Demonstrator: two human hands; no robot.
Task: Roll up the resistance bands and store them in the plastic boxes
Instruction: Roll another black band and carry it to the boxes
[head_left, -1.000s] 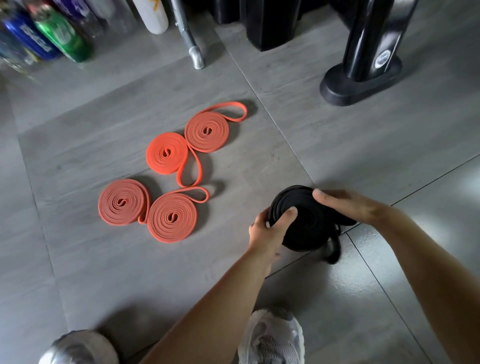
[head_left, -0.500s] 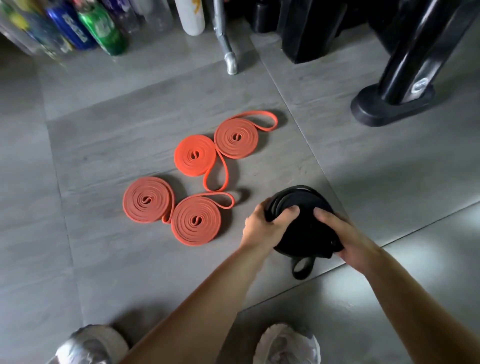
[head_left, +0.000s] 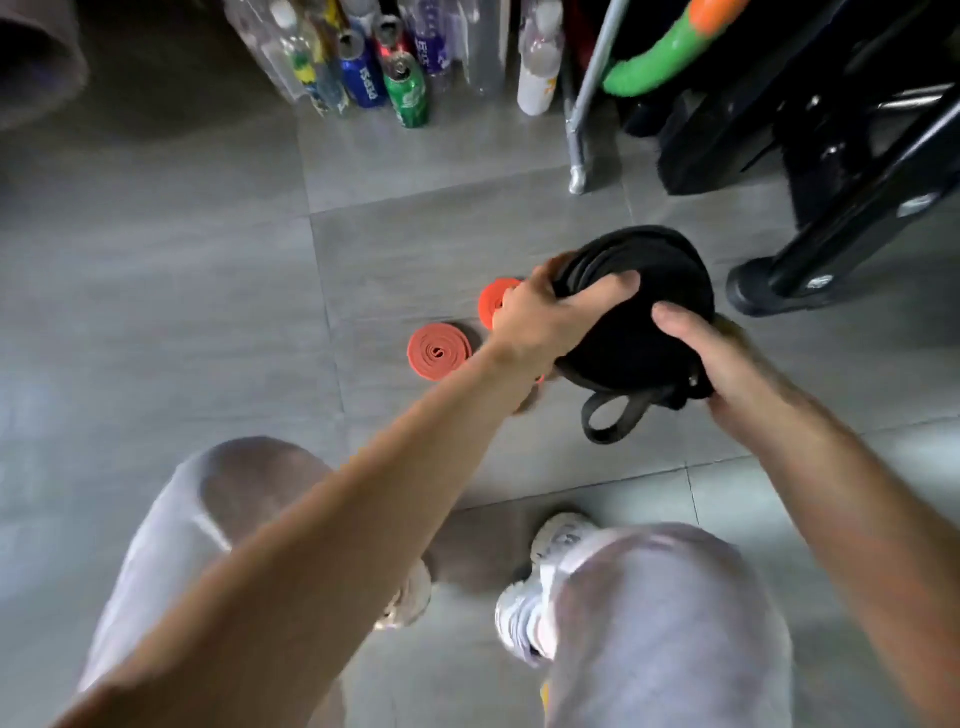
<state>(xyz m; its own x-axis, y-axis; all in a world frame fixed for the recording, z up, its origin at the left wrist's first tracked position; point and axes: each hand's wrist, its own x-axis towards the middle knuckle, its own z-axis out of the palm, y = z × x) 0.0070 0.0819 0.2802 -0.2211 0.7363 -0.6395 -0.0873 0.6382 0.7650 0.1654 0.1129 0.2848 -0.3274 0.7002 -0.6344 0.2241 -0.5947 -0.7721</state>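
One thick black band roll (head_left: 649, 260), tail (head_left: 608, 415) apparently dangling.

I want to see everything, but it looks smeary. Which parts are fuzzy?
Head view: the pale grey trouser legs at the bottom are smeared by motion blur; the coiled black rubber band and both hands, left and right, are sharper; the drink bottles at the top lean from wide-angle distortion; soft pale glare lies on the grey floor tiles.
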